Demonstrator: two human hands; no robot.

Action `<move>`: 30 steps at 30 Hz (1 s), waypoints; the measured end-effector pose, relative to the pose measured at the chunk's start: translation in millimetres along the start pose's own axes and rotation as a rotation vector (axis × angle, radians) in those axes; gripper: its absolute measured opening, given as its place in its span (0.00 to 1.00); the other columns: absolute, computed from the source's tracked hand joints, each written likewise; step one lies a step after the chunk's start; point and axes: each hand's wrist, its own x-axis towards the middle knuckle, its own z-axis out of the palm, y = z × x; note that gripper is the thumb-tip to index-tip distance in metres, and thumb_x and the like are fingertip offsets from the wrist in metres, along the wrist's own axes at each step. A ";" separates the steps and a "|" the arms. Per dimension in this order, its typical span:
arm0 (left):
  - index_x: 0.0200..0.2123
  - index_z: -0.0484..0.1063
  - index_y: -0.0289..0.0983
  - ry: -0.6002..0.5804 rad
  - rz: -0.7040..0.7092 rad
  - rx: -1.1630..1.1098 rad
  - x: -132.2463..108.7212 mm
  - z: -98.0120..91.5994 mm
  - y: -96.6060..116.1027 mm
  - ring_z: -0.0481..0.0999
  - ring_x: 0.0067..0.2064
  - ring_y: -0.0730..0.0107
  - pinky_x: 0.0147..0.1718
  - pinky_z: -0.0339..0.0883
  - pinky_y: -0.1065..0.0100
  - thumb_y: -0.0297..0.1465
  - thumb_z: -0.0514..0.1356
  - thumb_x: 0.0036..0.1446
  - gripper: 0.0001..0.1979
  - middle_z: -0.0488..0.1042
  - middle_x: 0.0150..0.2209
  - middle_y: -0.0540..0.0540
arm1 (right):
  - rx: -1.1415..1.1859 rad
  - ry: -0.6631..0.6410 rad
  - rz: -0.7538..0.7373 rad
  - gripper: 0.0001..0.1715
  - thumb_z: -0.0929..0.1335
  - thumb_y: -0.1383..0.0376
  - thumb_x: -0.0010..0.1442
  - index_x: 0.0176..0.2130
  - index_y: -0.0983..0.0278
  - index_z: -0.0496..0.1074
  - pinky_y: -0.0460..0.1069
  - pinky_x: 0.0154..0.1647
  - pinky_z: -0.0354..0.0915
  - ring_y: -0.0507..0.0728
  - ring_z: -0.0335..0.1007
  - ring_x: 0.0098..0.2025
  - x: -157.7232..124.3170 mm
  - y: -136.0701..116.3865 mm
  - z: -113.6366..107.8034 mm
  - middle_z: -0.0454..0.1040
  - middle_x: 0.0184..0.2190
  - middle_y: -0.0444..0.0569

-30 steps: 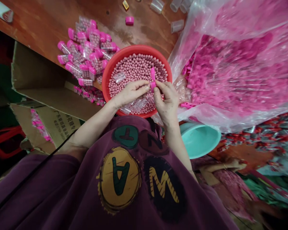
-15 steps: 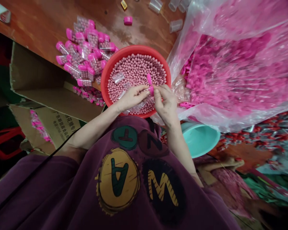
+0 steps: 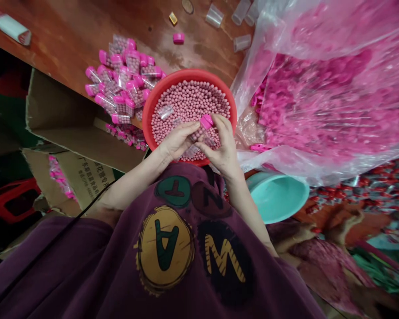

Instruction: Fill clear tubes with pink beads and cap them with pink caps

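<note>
The person's left hand [image 3: 177,141] and right hand [image 3: 222,145] meet just above the near rim of a round red plastic basin [image 3: 189,73]. Both are curled almost closed around a clear plastic tube with a bright pink cap [image 3: 202,126], which tilts between them with its capped end toward one o'clock. The right hand's fingers [image 3: 218,122] pinch near the cap, while the left hand's fingertips [image 3: 188,128] grip the tube's lower end.

Small pale pink round beads [image 3: 189,104] fill the basin, and a small clear plastic piece [image 3: 165,111] lies on them at ten o'clock from the hands. Taking the basin as the dial's centre, a heap of filled pink-capped clear tubes [image 3: 126,73] lies at ten o'clock on a brown wooden table [image 3: 199,55]. A loose pink cap [image 3: 178,38] sits at twelve, and empty clear tubes [image 3: 242,43] lie at one. A large clear plastic bag of pink caps [image 3: 319,102] bulges at three, and a turquoise plastic basin [image 3: 277,197] sits at five. An open cardboard box [image 3: 63,119] stands at eight. The person wears a dark purple sweatshirt with round letter patches [image 3: 166,248]. At the lower right, a co-worker's blurred pink sleeve [image 3: 326,266] shows.
</note>
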 end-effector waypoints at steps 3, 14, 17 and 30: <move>0.37 0.80 0.37 0.015 -0.035 -0.057 3.2 3.5 -8.0 0.82 0.36 0.70 0.43 0.79 0.68 0.37 0.70 0.72 0.11 0.79 0.31 0.48 | -0.096 0.005 -0.024 0.59 0.79 0.36 0.63 0.80 0.52 0.61 0.80 0.86 0.56 0.75 0.58 0.83 -6.7 18.1 15.3 0.66 0.79 0.58; 0.38 0.75 0.38 0.041 -0.138 -0.023 -8.5 16.1 -13.3 0.77 0.33 0.73 0.45 0.82 0.66 0.36 0.58 0.81 0.16 0.73 0.29 0.50 | -0.073 0.147 -0.019 0.48 0.80 0.43 0.62 0.71 0.56 0.68 0.75 0.79 0.68 0.73 0.72 0.73 -15.6 13.7 19.9 0.76 0.68 0.59; 0.40 0.76 0.39 0.030 -0.073 0.139 -6.2 13.0 -13.8 0.79 0.36 0.70 0.44 0.82 0.64 0.40 0.58 0.81 0.16 0.75 0.32 0.48 | -0.076 0.148 -0.016 0.44 0.80 0.46 0.62 0.68 0.56 0.70 0.75 0.77 0.70 0.73 0.74 0.71 -14.3 8.4 17.8 0.77 0.65 0.58; 0.44 0.76 0.41 0.103 0.240 0.582 11.4 -59.4 15.9 0.82 0.39 0.66 0.40 0.75 0.64 0.57 0.68 0.70 0.25 0.80 0.35 0.46 | 0.065 -0.012 0.084 0.49 0.78 0.41 0.64 0.73 0.58 0.66 0.68 0.72 0.73 0.68 0.74 0.70 -2.6 44.9 42.3 0.72 0.73 0.62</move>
